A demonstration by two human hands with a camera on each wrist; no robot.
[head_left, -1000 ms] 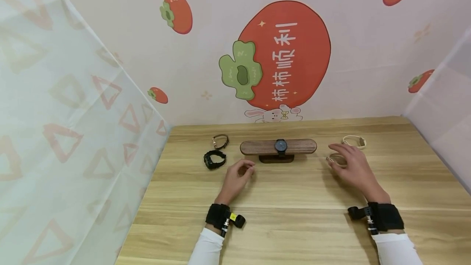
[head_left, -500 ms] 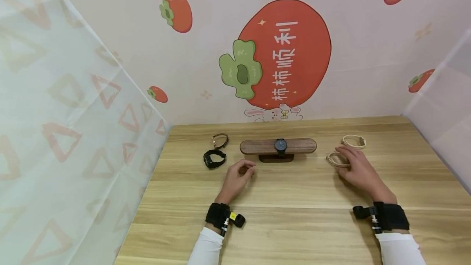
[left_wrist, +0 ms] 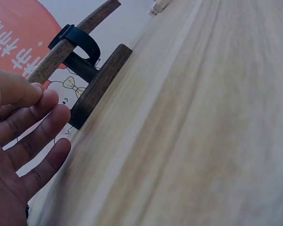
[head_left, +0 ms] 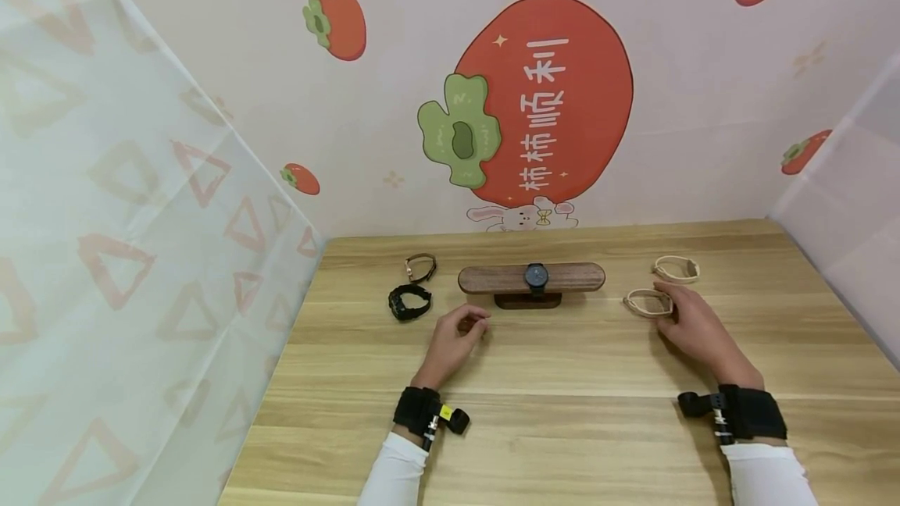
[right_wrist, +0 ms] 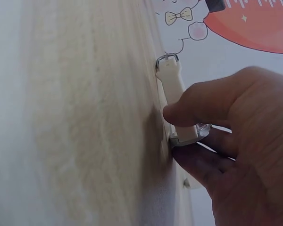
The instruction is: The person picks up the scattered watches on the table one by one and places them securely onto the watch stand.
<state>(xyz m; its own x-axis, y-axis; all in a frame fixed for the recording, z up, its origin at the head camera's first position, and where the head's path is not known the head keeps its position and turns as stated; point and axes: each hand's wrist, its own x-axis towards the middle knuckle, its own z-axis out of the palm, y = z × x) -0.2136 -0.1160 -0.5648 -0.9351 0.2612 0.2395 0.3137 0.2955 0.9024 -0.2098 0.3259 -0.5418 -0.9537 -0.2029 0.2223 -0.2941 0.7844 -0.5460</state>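
A cream-strapped watch (head_left: 638,313) lies on the table, right of a wooden watch stand (head_left: 485,280). My right hand (head_left: 699,330) pinches its case end; in the right wrist view the thumb (right_wrist: 193,104) lies along the cream strap (right_wrist: 170,82) and other fingers are at the metal case (right_wrist: 186,138). The strap's silver buckle points away from the hand. My left hand (head_left: 452,338) rests near the stand's left front, fingers loosely bent and holding nothing. On the stand sits a black watch (head_left: 537,277), its band looped around the bar in the left wrist view.
A second cream watch (head_left: 692,269) lies just behind the right hand. At the left are a slim dark-banded watch (head_left: 432,268) and a chunky black watch (head_left: 398,304). A printed wall (head_left: 394,131) stands behind the wooden table (head_left: 548,428).
My right hand has drawn slightly right, from over the front cream watch to its right end, where the fingers have closed in on it. The left hand has stayed still.
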